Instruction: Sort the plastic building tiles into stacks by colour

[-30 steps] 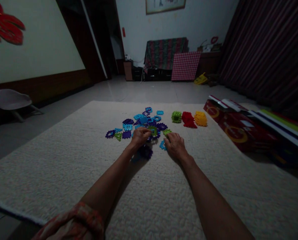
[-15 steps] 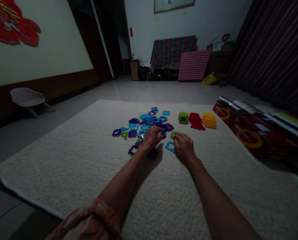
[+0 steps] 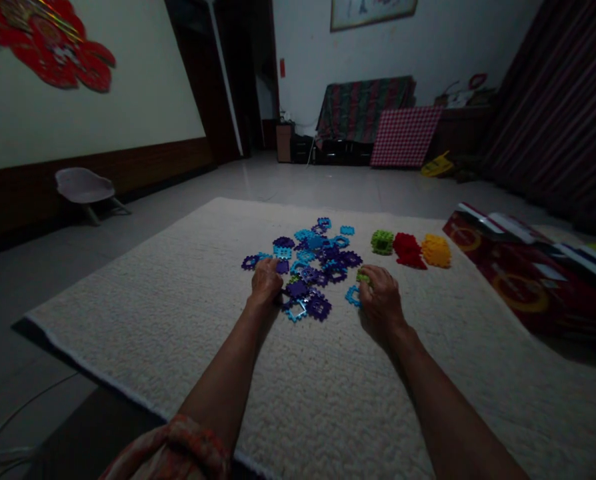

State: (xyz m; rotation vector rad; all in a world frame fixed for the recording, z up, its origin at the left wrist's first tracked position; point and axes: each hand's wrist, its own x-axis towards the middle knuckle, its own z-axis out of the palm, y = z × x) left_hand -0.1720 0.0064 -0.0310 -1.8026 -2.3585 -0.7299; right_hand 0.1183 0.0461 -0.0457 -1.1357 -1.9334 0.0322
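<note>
My left hand (image 3: 267,281) is down at the left edge of a loose pile of blue and purple plastic interlocking pieces (image 3: 319,307), next to a purple square piece (image 3: 282,267). Its fingers are curled downward, and what they hold, if anything, is hidden behind the hand. To the right of the pile, my right hand (image 3: 382,293) is closed on a green interlocking piece (image 3: 363,275), which shows at the fingertips. Just below that piece, a light-blue open-frame piece (image 3: 352,296) lies on the mat, partly covered by the hand.
Farther right on the pale mat (image 3: 168,300) sit a green stack (image 3: 381,242), a red heap (image 3: 409,250) and a yellow stack (image 3: 437,251) of pieces. Dark red boxes (image 3: 513,280) line the right side. A small chair (image 3: 85,187) stands left beyond the mat.
My left hand has moved left from over the pile's middle to its left edge, where a green triangular piece lay. The right hand still holds the green piece. The view has shifted slightly left.
</note>
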